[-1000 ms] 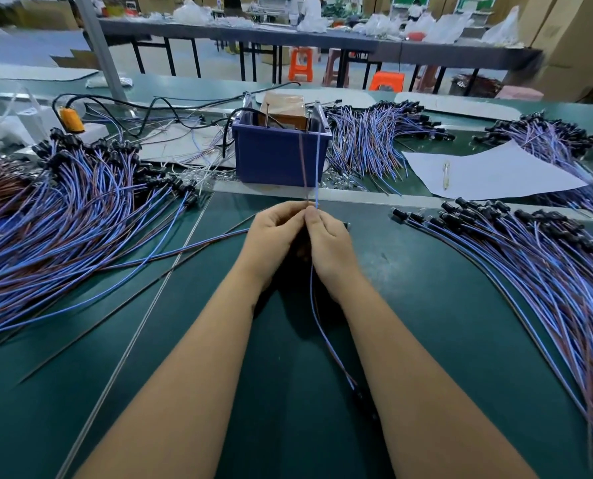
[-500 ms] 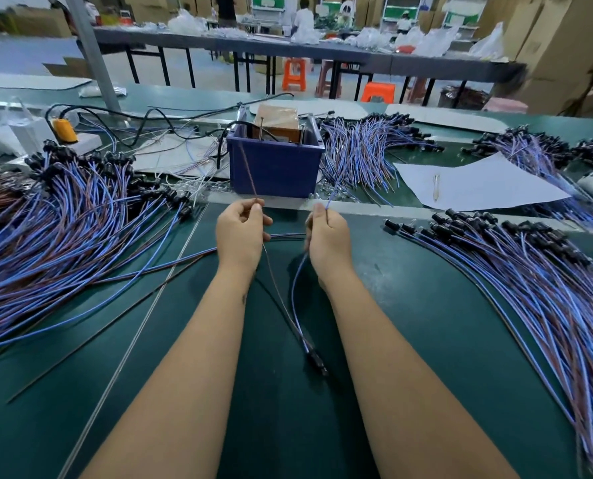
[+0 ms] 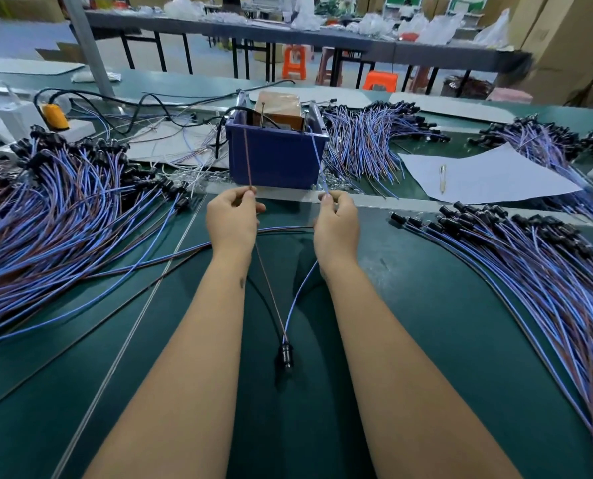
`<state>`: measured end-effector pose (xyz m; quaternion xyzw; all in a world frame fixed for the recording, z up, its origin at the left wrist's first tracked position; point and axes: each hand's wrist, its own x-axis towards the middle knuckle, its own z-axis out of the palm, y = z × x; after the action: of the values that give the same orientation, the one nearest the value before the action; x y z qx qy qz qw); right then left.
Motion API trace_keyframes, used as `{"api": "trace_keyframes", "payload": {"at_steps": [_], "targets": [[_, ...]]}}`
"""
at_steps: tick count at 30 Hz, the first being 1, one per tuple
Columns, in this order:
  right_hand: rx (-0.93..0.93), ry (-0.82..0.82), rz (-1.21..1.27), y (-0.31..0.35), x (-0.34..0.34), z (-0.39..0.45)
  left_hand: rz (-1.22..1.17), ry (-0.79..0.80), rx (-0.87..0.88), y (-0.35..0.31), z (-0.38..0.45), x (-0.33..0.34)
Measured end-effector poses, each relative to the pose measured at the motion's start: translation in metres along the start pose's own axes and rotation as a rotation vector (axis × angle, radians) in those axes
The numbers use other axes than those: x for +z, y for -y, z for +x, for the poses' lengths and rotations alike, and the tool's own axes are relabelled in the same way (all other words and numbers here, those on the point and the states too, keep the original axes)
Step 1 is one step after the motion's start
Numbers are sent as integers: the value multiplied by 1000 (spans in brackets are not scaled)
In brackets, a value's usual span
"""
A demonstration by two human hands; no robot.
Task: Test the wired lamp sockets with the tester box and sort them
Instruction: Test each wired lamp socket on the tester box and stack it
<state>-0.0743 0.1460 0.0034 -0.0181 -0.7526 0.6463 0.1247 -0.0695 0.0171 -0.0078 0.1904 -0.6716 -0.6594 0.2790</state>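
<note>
i pinched the brown lead (image 3: 247,157) in my left hand (image 3: 232,219) and the blue lead (image 3: 319,160) in my right hand (image 3: 336,224), spread apart to reach the tester box (image 3: 277,157) at upper centre, the black lamp socket (image 3: 285,354) dangling low between my forearms.

A white sheet of paper (image 3: 485,176) lies at right with a pen (image 3: 443,179) on it — orange stools (image 3: 294,62) stand beyond the table.
</note>
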Motion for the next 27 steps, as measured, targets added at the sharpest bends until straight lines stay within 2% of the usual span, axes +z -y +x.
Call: {"api": "trace_keyframes", "payload": {"at_steps": [6,12,27], "targets": [[68,0,47,-2,3,8,38,13,8,1,6,0],[12,14,-23,-3,5,10,88,21,8,3,5,2],[-40,85,6,-12,7,14,79,22,-9,0,4,5]]}}
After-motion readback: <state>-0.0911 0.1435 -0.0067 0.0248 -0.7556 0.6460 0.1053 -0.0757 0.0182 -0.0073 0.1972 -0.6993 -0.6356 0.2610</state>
